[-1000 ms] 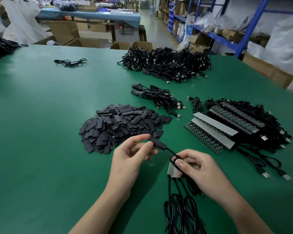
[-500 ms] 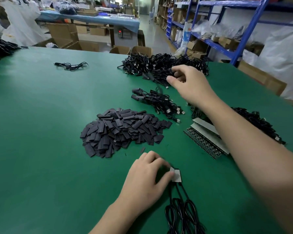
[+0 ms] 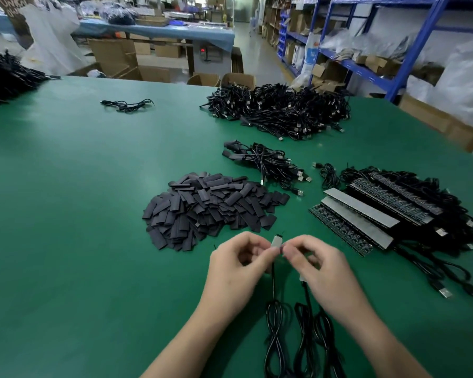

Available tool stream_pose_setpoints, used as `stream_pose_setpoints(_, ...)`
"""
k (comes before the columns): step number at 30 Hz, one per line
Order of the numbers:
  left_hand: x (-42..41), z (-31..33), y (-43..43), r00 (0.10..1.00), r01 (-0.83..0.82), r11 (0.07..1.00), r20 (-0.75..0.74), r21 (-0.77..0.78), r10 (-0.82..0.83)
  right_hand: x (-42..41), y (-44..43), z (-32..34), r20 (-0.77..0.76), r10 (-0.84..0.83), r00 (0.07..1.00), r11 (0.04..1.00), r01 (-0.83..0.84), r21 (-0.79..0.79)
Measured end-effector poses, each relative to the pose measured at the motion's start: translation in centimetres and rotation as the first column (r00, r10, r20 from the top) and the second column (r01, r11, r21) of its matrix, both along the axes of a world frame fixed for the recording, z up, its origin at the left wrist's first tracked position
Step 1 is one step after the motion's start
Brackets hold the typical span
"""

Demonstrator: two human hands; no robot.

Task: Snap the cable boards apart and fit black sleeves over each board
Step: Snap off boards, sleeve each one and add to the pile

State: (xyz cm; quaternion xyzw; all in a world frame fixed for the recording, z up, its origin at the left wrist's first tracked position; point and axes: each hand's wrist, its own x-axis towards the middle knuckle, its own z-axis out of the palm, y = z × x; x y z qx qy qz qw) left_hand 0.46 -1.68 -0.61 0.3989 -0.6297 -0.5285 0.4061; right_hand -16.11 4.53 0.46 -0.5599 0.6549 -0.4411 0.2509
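Left hand [image 3: 238,271] and right hand [image 3: 322,271] pinching small grey cable board [image 3: 277,242], glossy black cords [image 3: 276,323] trailing near, flat matte black sleeves [image 3: 210,211] heaped beyond

Above the green counter [image 3: 93,241], the left hand [image 3: 236,271] and right hand [image 3: 322,271] pinch a small pale board strip [image 3: 277,242] between their fingers [image 3: 292,249], and its black cables [image 3: 275,334] trail down to coils near the person. Just beyond the hands lies a pile of black sleeves [image 3: 210,211]. To the right sits a stack of long board panels [image 3: 355,214], with a large cable heap [image 3: 279,110] farther back.
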Motion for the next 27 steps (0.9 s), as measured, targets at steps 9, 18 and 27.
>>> stream_pose_setpoints(9, 0.4, 0.5, -0.3, 0.986, 0.035, 0.999, -0.16, 0.004, -0.034, 0.8, 0.3, 0.5, 0.384, 0.073, 0.92, 0.997, -0.07, -0.022)
stream_pose_setpoints(18, 0.5, 1.8, -5.3, 0.783, 0.19, 0.849, 0.598, -0.494, 0.173, -2.6, 0.8, 2.8, 0.978, 0.041, 0.205, 0.998, -0.053, -0.031)
stream_pose_setpoints(27, -2.1, 2.0, -11.2, 0.474, 0.669, 0.543, 0.854, -0.508, 0.215, -4.2, 0.3, 0.7, 0.178, -0.248, 0.952, 0.956, 0.211, 0.206)
